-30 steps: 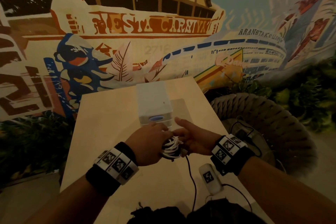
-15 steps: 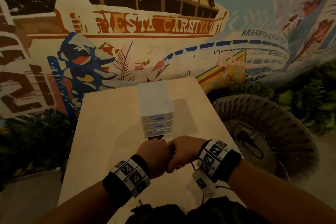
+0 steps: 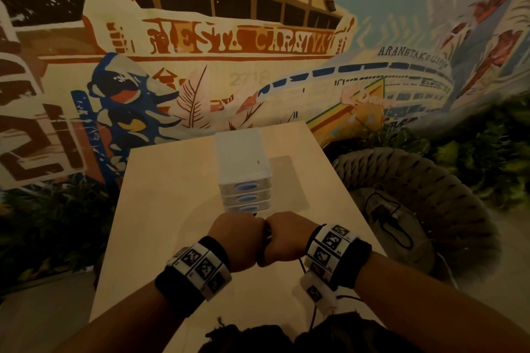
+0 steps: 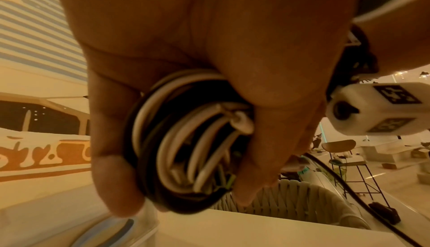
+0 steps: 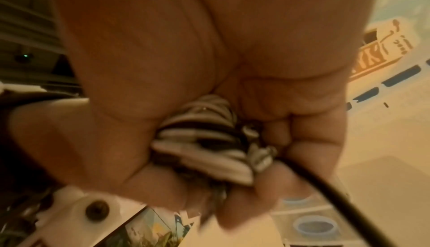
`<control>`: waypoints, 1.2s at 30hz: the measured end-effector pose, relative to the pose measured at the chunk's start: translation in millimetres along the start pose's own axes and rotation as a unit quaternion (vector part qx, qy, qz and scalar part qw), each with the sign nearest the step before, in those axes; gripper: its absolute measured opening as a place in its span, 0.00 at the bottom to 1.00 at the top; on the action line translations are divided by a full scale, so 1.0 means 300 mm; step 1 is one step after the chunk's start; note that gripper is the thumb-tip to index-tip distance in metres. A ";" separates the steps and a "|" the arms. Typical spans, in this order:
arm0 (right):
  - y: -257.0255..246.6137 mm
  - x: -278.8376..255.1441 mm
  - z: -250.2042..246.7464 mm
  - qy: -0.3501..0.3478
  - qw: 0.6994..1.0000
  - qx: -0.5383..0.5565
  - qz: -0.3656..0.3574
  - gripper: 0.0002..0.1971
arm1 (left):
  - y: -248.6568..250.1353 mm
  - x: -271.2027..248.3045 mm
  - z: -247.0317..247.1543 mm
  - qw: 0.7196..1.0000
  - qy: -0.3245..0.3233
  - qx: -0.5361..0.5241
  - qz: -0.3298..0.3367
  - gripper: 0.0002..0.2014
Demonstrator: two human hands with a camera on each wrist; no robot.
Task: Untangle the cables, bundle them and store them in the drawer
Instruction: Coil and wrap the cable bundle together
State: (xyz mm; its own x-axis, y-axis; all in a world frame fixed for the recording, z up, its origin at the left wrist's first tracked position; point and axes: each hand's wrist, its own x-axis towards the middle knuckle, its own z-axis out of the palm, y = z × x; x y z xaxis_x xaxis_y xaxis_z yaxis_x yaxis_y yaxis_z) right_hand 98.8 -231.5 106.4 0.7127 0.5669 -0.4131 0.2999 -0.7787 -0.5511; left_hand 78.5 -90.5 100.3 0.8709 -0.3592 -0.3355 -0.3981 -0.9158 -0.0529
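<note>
White and black cable coils (image 4: 186,140) sit bundled at lower centre, the left hand (image 3: 236,238) and right hand (image 3: 286,239) both curled tight round them (knuckles touching), just below the drawer unit (image 3: 243,172).

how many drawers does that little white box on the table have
3, stacked on the front of the box, each with a blue oval handle: top drawer, middle drawer, bottom drawer just beyond the two hands. All look closed. Any lower one would be hidden by the hands.

Two hands, one cable bundle (image 4: 186,140) (black and white strands), three drawers, one table (image 3: 160,209).
</note>
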 end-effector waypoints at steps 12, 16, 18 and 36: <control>0.125 -0.024 -0.056 0.024 0.984 0.178 0.007 0.07 | -0.124 -0.053 -0.037 0.935 0.139 -0.322 0.043 0.57; 0.129 -0.054 -0.070 0.025 0.951 0.303 -0.050 0.13 | -0.152 -0.063 -0.016 0.847 0.117 -0.513 0.071 0.54; 0.110 -0.070 -0.069 0.008 0.938 0.336 -0.084 0.18 | -0.145 -0.067 -0.020 0.830 0.107 -0.538 0.099 0.46; 0.040 -0.065 -0.060 -0.131 0.905 0.378 -0.141 0.09 | -0.098 -0.110 -0.096 0.785 0.127 -0.576 0.190 0.14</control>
State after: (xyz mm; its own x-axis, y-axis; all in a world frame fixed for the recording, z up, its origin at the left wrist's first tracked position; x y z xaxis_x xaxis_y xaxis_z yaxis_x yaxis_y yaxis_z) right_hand 99.8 -256.9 120.8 0.4712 0.8361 -0.2810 -0.1441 -0.2414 -0.9597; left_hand 69.8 -56.9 140.1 0.8400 -0.5359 0.0845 -0.2459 -0.2372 0.9398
